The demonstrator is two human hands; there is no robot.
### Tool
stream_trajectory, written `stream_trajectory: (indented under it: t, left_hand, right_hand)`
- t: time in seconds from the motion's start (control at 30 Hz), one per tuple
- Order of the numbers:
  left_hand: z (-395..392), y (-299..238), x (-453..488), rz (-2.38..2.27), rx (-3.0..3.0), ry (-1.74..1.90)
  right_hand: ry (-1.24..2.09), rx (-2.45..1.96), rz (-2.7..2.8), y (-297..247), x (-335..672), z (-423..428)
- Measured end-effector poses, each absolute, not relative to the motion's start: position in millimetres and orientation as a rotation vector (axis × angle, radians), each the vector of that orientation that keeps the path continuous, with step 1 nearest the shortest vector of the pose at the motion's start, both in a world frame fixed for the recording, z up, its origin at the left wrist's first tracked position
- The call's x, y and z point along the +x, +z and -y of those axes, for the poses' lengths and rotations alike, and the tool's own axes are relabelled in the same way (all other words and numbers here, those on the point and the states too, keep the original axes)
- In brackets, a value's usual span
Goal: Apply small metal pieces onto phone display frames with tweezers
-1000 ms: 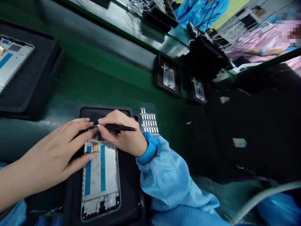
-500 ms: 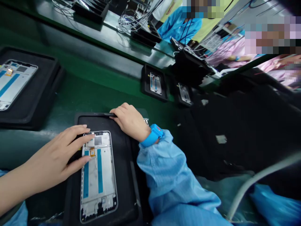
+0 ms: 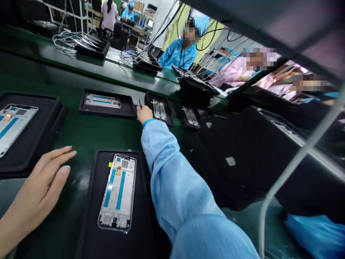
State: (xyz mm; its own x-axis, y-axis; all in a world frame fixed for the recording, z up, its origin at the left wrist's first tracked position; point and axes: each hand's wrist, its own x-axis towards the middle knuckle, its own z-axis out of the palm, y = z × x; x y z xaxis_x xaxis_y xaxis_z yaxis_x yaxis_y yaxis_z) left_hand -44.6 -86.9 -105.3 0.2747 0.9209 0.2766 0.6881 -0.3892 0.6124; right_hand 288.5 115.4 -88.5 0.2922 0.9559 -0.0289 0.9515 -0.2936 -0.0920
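A silver phone mid-frame (image 3: 126, 187) with two blue strips, a small orange flex piece and a yellow tab lies in a black tray (image 3: 145, 216) in front of me. My left hand (image 3: 45, 185) hovers to the left of that tray, fingers stretched out and holding nothing. Farther off, my right hand (image 3: 145, 114) reaches between two small trays on the far side of the bench. Its fingers are closed on a slim dark pen-like tool (image 3: 140, 103), whose tip points up; most of it is hidden by the hand.
Another phone frame (image 3: 16, 124) sits in a stacked black tray (image 3: 40, 140) at left. Beyond are trays with phone frames (image 3: 102, 101), cable bundles (image 3: 64, 39) and co-workers (image 3: 179, 54) across the bench. Black sheeting (image 3: 215, 180) and a pale cable (image 3: 280, 180) lie at right.
My right hand has moved from the near tray's top edge to the far side with the pen-like tool. My left hand has come off the phone mid-frame, leftward. The view has tilted up.
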Motion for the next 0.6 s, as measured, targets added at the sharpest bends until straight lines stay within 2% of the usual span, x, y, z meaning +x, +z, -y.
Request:
stream_trajectory:
  t: [0.3,0.43,0.6]
  left_hand:
    - [84,-126,-39,-1.357,2.306,0.68]
    - [66,-135,-26,-1.331,2.388,0.667]
    - [11,-145,-3,-1.332,2.455,0.688]
  right_hand:
    - [0.052,-2.607,1.963,-94,394,-62]
    - [-0.084,-2.507,2.084,-101,396,-52]
    - [-0.224,-2.349,2.213,-78,367,-40]
